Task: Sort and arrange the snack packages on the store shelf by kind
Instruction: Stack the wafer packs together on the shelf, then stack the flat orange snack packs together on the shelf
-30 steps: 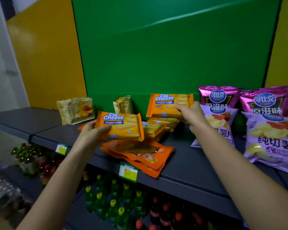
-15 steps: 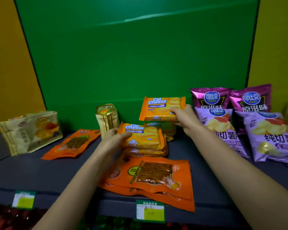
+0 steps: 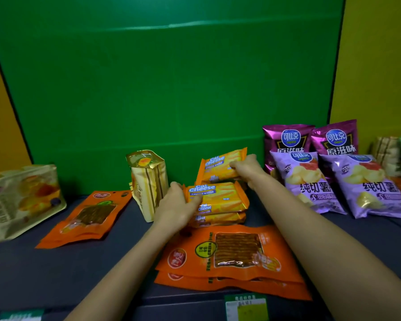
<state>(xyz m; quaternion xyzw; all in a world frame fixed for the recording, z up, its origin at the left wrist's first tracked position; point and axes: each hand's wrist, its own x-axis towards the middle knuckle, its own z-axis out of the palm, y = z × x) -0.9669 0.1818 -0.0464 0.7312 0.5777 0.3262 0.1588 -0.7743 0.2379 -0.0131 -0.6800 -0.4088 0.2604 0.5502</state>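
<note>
Shelf edge, nearest: a green-and-yellow price tag (image 3: 246, 307) clipped to the front lip, a second tag (image 3: 21, 315) at lower left, partly cut off.

On the dark grey shelf (image 3: 56, 269), just behind the tag: a stack of flat orange pouches (image 3: 232, 258) with a clear window showing brown strips; at least two lie one on the other. To the left, well apart, another orange pouch (image 3: 83, 218) of the same kind lies flat at a slant.

Left hand (image 3: 175, 208): fingers curled round the left end of a Cal Cheese wafer pack (image 3: 215, 196), thumb on its face, gripping it. That pack sits atop a small pile of Cal Cheese packs (image 3: 218, 218), which lies just behind the pouch stack.

Right hand (image 3: 247, 169): closed in a pinch on the right edge of a second Cal Cheese pack (image 3: 220, 167), held tilted above and behind the pile (whether it touches the pile I cannot tell).

Beside the left hand, a gold packet (image 3: 148, 181) stands upright. Far left, a large pale-gold bag (image 3: 21, 200) leans, blurred.

Right side: two lilac chip bags (image 3: 310, 181) and (image 3: 370, 186) lie propped forward; behind them two magenta chip bags (image 3: 287, 137) and (image 3: 335, 139) stand against the green back panel (image 3: 171, 89). Yellow panels (image 3: 380, 66) flank it.
</note>
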